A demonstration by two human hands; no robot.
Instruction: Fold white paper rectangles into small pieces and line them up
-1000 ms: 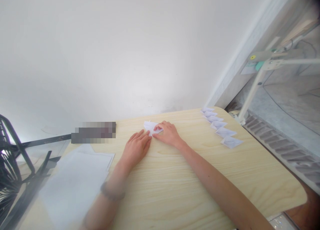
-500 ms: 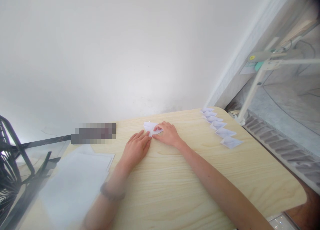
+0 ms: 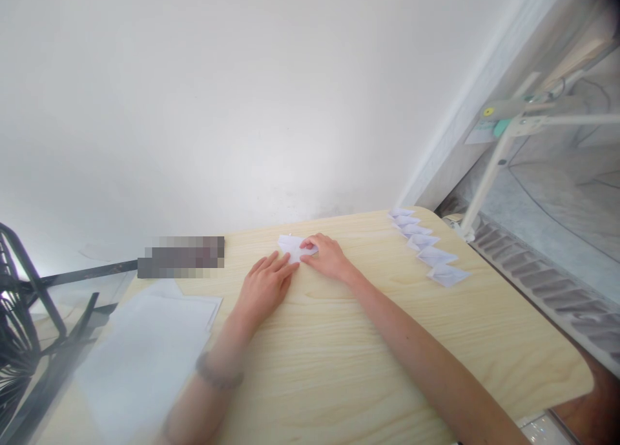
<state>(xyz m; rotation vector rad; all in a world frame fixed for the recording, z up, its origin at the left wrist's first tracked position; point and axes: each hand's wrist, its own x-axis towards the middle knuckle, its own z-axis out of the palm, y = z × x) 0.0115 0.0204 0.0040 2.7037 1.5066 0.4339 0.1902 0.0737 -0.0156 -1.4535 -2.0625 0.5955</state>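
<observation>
A small folded white paper (image 3: 290, 243) lies near the far side of the wooden table, between my hands. My left hand (image 3: 265, 280) rests flat, fingers stretched out, with its fingertips at the paper's lower left edge. My right hand (image 3: 325, 258) curls over the right end of the paper, pinching it between thumb and fingers. Part of that end is hidden under the fingers. To the right stand several folded white paper pieces (image 3: 448, 275) in a slanting row, each with pointed ends.
Loose white sheets (image 3: 145, 348) lie on the left of the light wooden table (image 3: 320, 380). Behind them is a blurred-out dark object (image 3: 181, 259). A white wall rises at the table's far edge. A white metal frame (image 3: 494, 174) stands beyond the right side.
My right thumb and fingers have shifted slightly to the right along the folded paper. My left hand stays almost where it was.
</observation>
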